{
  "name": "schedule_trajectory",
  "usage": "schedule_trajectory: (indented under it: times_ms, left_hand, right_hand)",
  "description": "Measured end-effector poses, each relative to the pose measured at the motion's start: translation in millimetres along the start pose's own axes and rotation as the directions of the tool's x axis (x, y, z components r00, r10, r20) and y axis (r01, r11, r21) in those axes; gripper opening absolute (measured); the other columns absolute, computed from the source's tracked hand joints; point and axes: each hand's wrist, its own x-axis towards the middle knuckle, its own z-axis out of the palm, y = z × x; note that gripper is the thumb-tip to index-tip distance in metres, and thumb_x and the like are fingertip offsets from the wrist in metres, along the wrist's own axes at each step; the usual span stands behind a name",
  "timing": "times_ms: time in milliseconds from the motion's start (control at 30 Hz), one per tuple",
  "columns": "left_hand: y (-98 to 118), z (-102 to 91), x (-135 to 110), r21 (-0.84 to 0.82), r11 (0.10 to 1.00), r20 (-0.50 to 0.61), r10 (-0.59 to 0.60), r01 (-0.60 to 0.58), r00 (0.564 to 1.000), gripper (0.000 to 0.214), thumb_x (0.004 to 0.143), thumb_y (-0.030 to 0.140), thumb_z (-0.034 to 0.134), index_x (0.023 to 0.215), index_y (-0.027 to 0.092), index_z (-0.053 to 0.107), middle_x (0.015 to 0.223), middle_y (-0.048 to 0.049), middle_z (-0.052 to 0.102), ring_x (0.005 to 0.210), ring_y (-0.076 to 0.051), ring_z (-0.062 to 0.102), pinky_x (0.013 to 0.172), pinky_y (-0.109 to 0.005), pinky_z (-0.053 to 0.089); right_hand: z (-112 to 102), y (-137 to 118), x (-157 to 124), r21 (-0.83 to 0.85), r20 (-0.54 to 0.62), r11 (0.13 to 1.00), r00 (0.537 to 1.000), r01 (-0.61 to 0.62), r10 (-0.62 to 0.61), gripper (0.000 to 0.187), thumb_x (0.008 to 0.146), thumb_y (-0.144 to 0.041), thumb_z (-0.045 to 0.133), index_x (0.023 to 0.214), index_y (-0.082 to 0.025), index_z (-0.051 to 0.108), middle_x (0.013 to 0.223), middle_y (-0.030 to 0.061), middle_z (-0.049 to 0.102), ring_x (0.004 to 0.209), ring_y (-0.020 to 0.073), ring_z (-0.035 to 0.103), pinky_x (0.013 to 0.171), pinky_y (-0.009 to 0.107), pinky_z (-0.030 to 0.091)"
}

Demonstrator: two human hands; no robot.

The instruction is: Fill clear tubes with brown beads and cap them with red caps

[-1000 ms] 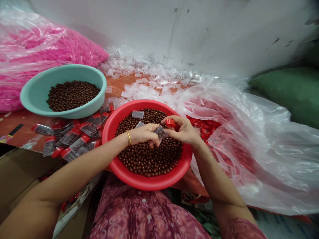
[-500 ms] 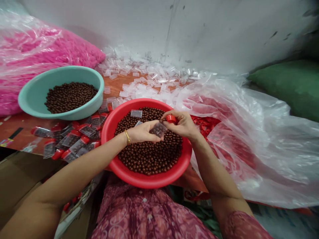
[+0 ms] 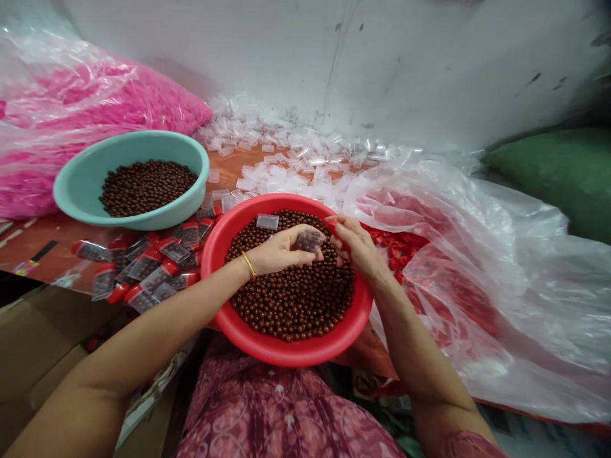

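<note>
Above the red basin (image 3: 238,334) of round brown balls (image 3: 291,305), my left hand (image 3: 284,250) is closed around a small clear plastic container (image 3: 309,240) with dark balls inside. Just to its right, my right hand (image 3: 358,248) pinches a red cap (image 3: 333,224), mostly covered by the fingers. The cap and the container are apart. Another clear container (image 3: 267,221) lies on the balls near the basin's far side.
Filled containers with red caps (image 3: 146,264) are heaped left of the basin. Behind them stands a teal basin (image 3: 71,191) of brown balls. Empty clear containers (image 3: 305,152) are scattered along the wall. A plastic bag (image 3: 501,267) with red caps lies right, a pink-filled bag (image 3: 119,95) left.
My right hand has drawn slightly right, away from the container, and turned so its fingers cover more of the red cap. The container in my left hand has tipped closer to level.
</note>
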Motion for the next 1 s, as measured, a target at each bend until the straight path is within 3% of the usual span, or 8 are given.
schedule_trajectory:
  times_ms: [100,267,433,533,667,800,900,1000]
  left_hand:
    - [-4.1,3.0,1.3,0.1,0.994,-0.016,0.044,-0.042,0.999,0.028,0.07,0.014,0.064,0.095,0.014,0.052,0.075,0.0009,0.061,0.071,-0.008,0.055,0.065,-0.021,0.043]
    - [-9.0,3.5,1.7,0.167,0.985,-0.036,0.045,-0.038,0.998,0.029,0.07,0.026,0.068,0.091,0.014,0.052,0.071,0.0039,0.053,0.061,-0.007,0.049,0.058,-0.021,0.043]
    - [-7.5,4.2,-0.5,0.193,0.981,-0.032,0.03,-0.023,0.999,0.032,0.073,0.036,0.064,0.09,0.015,0.048,0.066,0.006,0.047,0.049,-0.005,0.046,0.047,-0.02,0.041]
    - [-8.4,5.2,-1.4,0.211,0.977,-0.046,0.016,-0.006,0.999,0.032,0.073,0.035,0.062,0.093,0.015,0.047,0.064,0.0068,0.045,0.044,-0.005,0.042,0.043,-0.019,0.037]
    - [-11.3,7.4,-1.2,0.287,0.957,-0.136,0.085,-0.043,0.987,0.022,0.071,0.027,0.061,0.086,0.015,0.051,0.065,0.0061,0.046,0.051,-0.006,0.041,0.051,-0.02,0.037]
    - [-13.3,10.5,-1.0,0.371,0.927,-0.161,0.124,-0.057,0.979,0.015,0.07,0.025,0.06,0.072,0.015,0.051,0.064,0.0049,0.046,0.06,-0.008,0.041,0.057,-0.021,0.036]
    - [-12.2,13.0,-1.5,0.403,0.915,-0.163,0.105,-0.031,0.981,0.016,0.069,0.028,0.061,0.07,0.014,0.051,0.064,0.0047,0.047,0.06,-0.008,0.04,0.058,-0.021,0.035]
    - [-8.4,15.7,-1.4,0.389,0.921,-0.15,0.089,-0.024,0.985,0.015,0.067,0.024,0.061,0.076,0.014,0.053,0.066,0.0048,0.049,0.062,-0.008,0.043,0.06,-0.021,0.037]
  right_hand:
    - [1.2,-6.7,-5.6,0.067,0.069,0.997,0.997,0.027,-0.031,0.029,0.079,-0.045,0.051,0.096,-0.022,0.057,0.054,-0.0077,0.039,0.038,0.006,0.03,0.034,0.019,0.031]
    - [6.8,-8.2,-13.6,-0.138,0.114,0.965,0.971,0.223,-0.208,0.03,0.083,-0.044,0.052,0.099,-0.021,0.064,0.056,-0.0026,0.049,0.051,0.0109,0.047,0.043,0.022,0.038]
    - [11.0,-2.1,-19.3,-0.192,0.021,0.927,0.946,0.322,-0.324,0.036,0.087,-0.045,0.047,0.108,-0.022,0.065,0.077,0.0027,0.064,0.073,0.0165,0.061,0.059,0.026,0.05]
    - [11.3,0.2,-20.4,-0.307,0.066,0.865,0.916,0.397,-0.397,0.034,0.088,-0.039,0.047,0.112,-0.022,0.065,0.097,0.0043,0.069,0.089,0.0198,0.064,0.077,0.032,0.053]
    - [10.4,6.3,-22.2,-0.449,0.114,0.757,0.871,0.475,-0.479,0.037,0.09,-0.031,0.044,0.122,-0.022,0.06,0.12,0.0061,0.064,0.105,0.0205,0.062,0.095,0.036,0.048]
    - [10.5,14.3,-30.6,-0.487,0.174,0.702,0.846,0.519,-0.504,0.041,0.089,-0.03,0.046,0.128,-0.021,0.056,0.123,0.0073,0.063,0.107,0.0212,0.062,0.097,0.037,0.049]
    - [9.2,14.9,-35.9,-0.468,0.162,0.707,0.839,0.529,-0.52,0.04,0.088,-0.032,0.047,0.124,-0.02,0.06,0.117,0.0089,0.066,0.104,0.0235,0.063,0.094,0.039,0.05]
    - [3.7,9.1,-32.4,-0.437,0.125,0.768,0.877,0.468,-0.463,0.038,0.087,-0.041,0.048,0.111,-0.02,0.068,0.089,0.0072,0.072,0.08,0.0213,0.067,0.073,0.036,0.055]
